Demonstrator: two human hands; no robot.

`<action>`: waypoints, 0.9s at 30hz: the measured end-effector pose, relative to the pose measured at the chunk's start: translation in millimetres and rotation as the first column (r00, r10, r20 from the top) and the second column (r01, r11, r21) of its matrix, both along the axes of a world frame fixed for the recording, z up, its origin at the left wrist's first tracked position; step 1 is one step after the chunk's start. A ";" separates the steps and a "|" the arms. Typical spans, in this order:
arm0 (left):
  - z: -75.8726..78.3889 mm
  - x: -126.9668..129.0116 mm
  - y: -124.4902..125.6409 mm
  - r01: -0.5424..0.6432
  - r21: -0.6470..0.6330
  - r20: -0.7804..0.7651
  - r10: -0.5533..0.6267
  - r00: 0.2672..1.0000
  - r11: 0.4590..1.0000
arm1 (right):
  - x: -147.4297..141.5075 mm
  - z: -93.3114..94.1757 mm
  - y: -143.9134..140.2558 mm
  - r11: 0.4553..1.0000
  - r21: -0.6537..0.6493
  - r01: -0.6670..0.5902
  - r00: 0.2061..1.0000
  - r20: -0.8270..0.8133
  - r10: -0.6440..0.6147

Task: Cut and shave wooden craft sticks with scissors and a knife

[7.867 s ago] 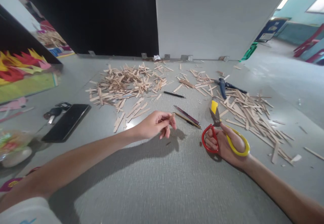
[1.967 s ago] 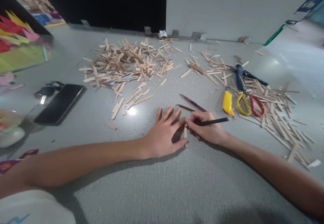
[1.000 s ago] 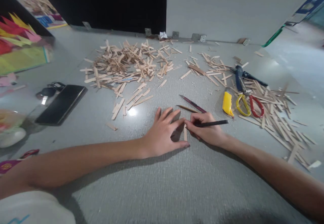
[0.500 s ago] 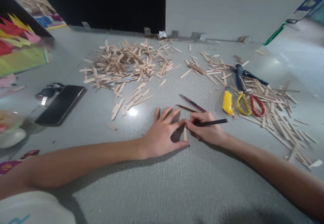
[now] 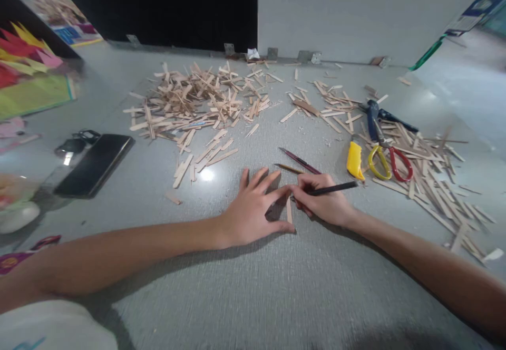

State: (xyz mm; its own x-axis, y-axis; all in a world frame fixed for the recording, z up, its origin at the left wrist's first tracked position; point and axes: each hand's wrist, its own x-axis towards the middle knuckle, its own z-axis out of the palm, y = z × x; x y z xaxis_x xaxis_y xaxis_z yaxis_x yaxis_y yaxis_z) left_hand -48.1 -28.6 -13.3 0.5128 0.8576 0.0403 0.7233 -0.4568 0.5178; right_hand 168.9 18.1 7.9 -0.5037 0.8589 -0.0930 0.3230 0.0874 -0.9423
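Observation:
My left hand [image 5: 255, 207] lies on the grey table with its fingers spread. Between its thumb and index finger is a small wooden stick [image 5: 289, 212], and the index fingertip rests at the stick's far end. A dark pen or pencil [image 5: 335, 188] is pinched in my right hand [image 5: 324, 200], its tip close to that end of the stick. The exact contact of the tip is hidden by the fingers. Just beyond my right hand lie a brown pencil [image 5: 288, 168] and a dark pink-and-black pencil [image 5: 299, 160].
A heap of wooden sticks [image 5: 197, 94] spreads at the back left; more sticks [image 5: 443, 186] lie right. Near those are a yellow-handled cutter [image 5: 354, 160], scissors [image 5: 389, 163] and dark-handled pliers [image 5: 372, 120]. A phone [image 5: 95, 165] lies left. An upright panel [image 5: 356, 12] borders the back.
The dark pen or pencil has tilted slightly, its back end a little higher and farther right. Both hands stay in nearly the same place.

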 end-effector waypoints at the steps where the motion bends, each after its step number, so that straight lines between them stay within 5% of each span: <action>1: -1.3 -0.9 0.0 0.000 0.003 0.014 0.000 1.000 1.000 | 0.3 0.7 0.8 0.999 -0.041 0.024 0.999 -0.033 -0.025; 9: -4.9 -6.1 -2.2 -0.162 0.045 0.223 0.148 0.964 0.986 | 4.2 4.8 11.1 0.985 -0.164 0.058 0.981 -0.176 -0.087; 15: -4.2 -4.1 -1.2 -0.003 0.043 0.096 -0.001 0.995 0.999 | 3.6 8.3 5.4 0.976 -0.207 -0.073 0.987 -0.153 0.041; 27: -5.4 -2.7 -0.7 0.026 0.069 0.047 -0.029 0.998 0.997 | 0.1 -2.5 -3.3 1.000 0.020 0.017 0.999 0.032 -0.018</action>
State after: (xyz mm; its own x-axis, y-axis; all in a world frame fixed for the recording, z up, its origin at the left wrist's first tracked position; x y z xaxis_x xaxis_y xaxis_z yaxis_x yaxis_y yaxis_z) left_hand -50.8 -29.4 -18.7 0.5323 0.8374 0.1237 0.6849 -0.5120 0.5184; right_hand 169.0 14.8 5.4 -0.4855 0.8694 -0.0922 0.3546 0.0995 -0.9297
